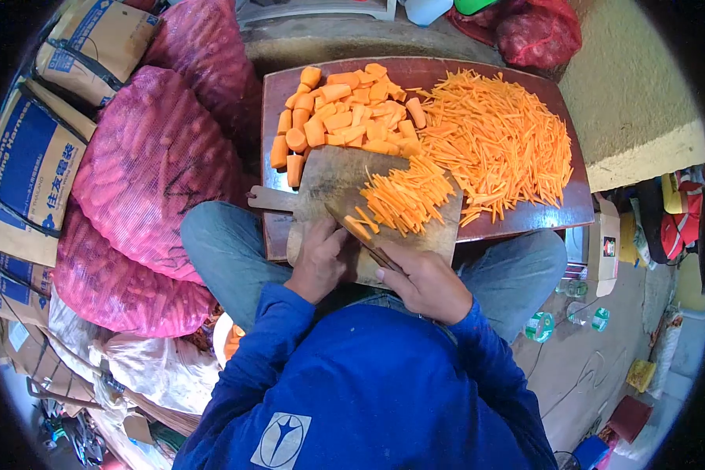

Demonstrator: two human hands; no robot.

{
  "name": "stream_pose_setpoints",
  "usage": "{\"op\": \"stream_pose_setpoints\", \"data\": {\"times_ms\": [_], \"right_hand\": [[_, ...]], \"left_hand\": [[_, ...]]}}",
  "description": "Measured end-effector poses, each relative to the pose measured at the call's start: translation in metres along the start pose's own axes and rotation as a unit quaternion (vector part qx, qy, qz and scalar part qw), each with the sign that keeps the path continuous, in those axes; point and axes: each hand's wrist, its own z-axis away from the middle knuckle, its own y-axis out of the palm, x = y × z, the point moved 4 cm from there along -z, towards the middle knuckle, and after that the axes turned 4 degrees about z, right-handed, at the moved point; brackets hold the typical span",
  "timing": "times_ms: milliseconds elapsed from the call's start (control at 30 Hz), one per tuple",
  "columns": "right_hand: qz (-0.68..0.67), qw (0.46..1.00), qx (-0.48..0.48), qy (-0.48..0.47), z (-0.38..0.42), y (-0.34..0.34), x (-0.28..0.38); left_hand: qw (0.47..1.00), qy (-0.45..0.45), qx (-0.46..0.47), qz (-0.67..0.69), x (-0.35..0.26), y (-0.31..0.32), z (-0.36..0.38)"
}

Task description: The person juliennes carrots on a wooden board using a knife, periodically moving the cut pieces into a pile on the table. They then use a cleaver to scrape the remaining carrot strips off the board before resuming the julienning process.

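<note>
My right hand [427,283] is closed round the handle of a knife [360,236], its blade pointing up and left over the wooden cutting board [321,172]. Just left of the blade, my left hand [321,257] has its fingers bent together on the board, near a few carrot slices [358,227]; whether it grips a piece is hidden. Cut carrot strips [407,196] lie heaped on the board's right half. Behind the board, carrot chunks [337,117] cover the left of the dark red table [568,213], and a large heap of carrot strips [497,133] covers its right.
Pink mesh sacks [157,172] are stacked at the left beside cardboard boxes [31,172]. A red mesh bag [536,35] lies behind the table. Plastic bottles [539,327] stand on the floor at the right. My bent knees flank the board.
</note>
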Motion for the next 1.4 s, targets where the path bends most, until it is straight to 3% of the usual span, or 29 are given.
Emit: {"op": "stream_pose_setpoints", "data": {"times_ms": [233,400,567,733,933,1067,1167,1267,1333,1400], "right_hand": [[0.06,0.998,0.006,0.031,0.011,-0.008,0.012],[0.084,0.995,0.029,0.053,0.023,-0.008,0.012],[0.098,0.986,0.084,0.106,0.007,-0.004,0.014],[0.099,0.995,0.027,0.001,-0.027,0.006,0.005],[0.043,0.995,0.058,0.067,0.001,-0.012,0.017],[0.068,0.996,0.026,0.053,-0.016,0.005,0.008],[0.099,0.992,0.061,0.057,-0.025,0.008,0.008],[0.082,0.996,0.027,-0.01,-0.014,-0.002,0.016],[0.058,0.994,0.066,0.06,-0.008,-0.005,0.02],[0.079,0.995,0.052,0.039,-0.017,0.005,0.008]], "left_hand": [[0.998,-0.018,0.044,-0.051,-0.005,0.0,-0.003],[0.988,0.031,0.085,-0.127,-0.001,0.005,0.003],[0.99,0.044,0.066,-0.118,0.002,0.005,0.006],[0.993,0.028,0.031,-0.11,0.002,0.002,0.004],[0.996,0.008,0.023,-0.085,0.002,0.002,0.005],[0.996,0.025,0.021,-0.087,0.006,0.005,0.006],[0.995,0.027,0.022,-0.095,0.006,0.006,0.007],[0.994,0.02,0.01,-0.103,0.009,0.01,0.009],[0.995,0.017,0.0,-0.103,0.008,0.007,0.009],[0.995,0.017,0.017,-0.1,0.004,0.005,0.006]]}}
